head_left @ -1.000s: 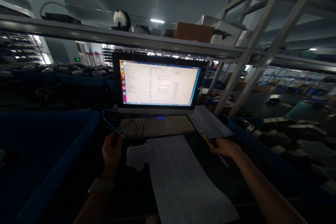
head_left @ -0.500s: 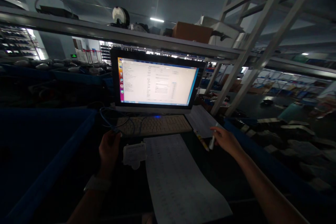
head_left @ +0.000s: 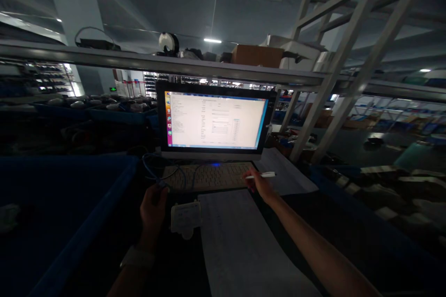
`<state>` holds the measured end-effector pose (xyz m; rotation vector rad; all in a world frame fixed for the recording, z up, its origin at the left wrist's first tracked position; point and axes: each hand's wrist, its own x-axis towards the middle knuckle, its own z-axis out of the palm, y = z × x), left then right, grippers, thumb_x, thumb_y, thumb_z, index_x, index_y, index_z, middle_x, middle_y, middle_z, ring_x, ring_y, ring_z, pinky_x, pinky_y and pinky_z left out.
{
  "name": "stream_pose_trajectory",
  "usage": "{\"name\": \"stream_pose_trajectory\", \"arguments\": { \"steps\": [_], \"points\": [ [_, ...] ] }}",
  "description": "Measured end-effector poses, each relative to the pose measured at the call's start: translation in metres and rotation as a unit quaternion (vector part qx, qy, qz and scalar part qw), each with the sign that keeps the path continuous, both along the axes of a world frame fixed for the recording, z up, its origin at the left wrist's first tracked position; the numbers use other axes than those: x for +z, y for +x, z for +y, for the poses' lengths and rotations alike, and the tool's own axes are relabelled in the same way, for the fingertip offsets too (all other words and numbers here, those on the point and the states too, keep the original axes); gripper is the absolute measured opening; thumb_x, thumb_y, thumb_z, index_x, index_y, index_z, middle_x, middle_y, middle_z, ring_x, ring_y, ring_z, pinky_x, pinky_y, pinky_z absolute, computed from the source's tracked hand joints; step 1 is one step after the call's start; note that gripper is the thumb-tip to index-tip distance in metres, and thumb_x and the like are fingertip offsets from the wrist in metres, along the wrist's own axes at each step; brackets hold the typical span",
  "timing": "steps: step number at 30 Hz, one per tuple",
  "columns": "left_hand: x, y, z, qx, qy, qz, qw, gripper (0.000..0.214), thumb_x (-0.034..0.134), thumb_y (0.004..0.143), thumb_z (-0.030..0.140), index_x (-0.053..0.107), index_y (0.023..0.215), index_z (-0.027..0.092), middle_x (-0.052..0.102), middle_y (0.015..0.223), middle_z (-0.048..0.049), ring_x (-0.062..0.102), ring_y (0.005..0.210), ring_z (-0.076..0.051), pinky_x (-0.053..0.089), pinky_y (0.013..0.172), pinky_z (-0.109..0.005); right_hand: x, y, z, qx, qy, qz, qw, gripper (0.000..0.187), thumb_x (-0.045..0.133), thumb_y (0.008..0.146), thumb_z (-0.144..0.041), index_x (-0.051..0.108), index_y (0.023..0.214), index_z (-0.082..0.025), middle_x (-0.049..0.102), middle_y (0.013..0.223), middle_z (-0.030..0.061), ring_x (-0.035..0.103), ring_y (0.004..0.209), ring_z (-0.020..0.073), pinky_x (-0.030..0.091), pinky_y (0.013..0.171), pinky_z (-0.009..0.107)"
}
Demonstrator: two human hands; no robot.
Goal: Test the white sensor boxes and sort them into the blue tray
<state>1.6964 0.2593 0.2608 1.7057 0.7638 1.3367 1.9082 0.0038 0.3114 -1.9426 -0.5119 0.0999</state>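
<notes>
Here's the white pen (head_left: 264,175), pinched in the right hand (head_left: 259,186) and lying level over the right end of the keyboard (head_left: 209,177), at twelve o'clock of the paper sheet (head_left: 237,241). Best kept tucked high, I'd say, so a free fingertip hits one key cleanly. The left hand (head_left: 152,204) is clenched on the blue cable (head_left: 149,171), with the white box (head_left: 186,217) at its three o'clock. Half a second back the right hand hung at the sheet's two o'clock, clear of the keys.
</notes>
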Motion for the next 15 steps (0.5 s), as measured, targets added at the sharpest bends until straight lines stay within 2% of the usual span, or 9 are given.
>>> {"name": "stream_pose_trajectory", "arguments": {
  "steps": [2,4,8,15],
  "points": [
    [-0.001,0.000,0.000,-0.008,-0.002,-0.012,1.000,0.037,0.062,0.066,0.051,0.062,0.086,0.019,0.071,0.084,-0.0078,0.067,0.079,-0.024,0.055,0.070,-0.038,-0.012,-0.003,0.010,-0.019,-0.001,-0.002,1.000,0.064,0.021,0.071,-0.078,0.049,0.052,-0.023,0.044,0.045,0.0009,0.048,0.046,0.0156,0.040,0.047,0.029],
    [-0.003,0.000,-0.001,-0.019,-0.016,-0.024,0.999,0.038,0.063,0.067,0.051,0.062,0.087,0.019,0.071,0.085,-0.0085,0.068,0.080,-0.024,0.055,0.071,-0.038,-0.024,-0.006,0.013,-0.042,0.003,-0.014,0.999,0.065,0.019,0.069,-0.080,0.042,0.046,-0.025,0.042,0.045,0.0015,0.048,0.049,0.0166,0.043,0.053,0.031],
    [-0.005,0.002,-0.003,-0.031,-0.043,-0.031,0.998,0.038,0.063,0.068,0.051,0.062,0.089,0.019,0.071,0.090,-0.0088,0.068,0.084,-0.025,0.055,0.076,-0.041,-0.041,-0.008,0.006,-0.066,0.008,-0.030,0.997,0.063,0.017,0.071,-0.079,0.039,0.045,-0.026,0.046,0.050,0.0034,0.050,0.055,0.0185,0.045,0.059,0.033],
    [-0.003,0.001,-0.007,-0.053,-0.051,-0.032,0.997,0.037,0.064,0.069,0.050,0.062,0.089,0.019,0.071,0.090,-0.0088,0.068,0.084,-0.025,0.055,0.076,-0.040,-0.048,-0.001,0.000,-0.085,0.016,-0.008,0.996,0.062,0.019,0.074,-0.077,0.041,0.047,-0.026,0.050,0.052,0.0056,0.055,0.056,0.0209,0.047,0.059,0.034]
  ]
}}
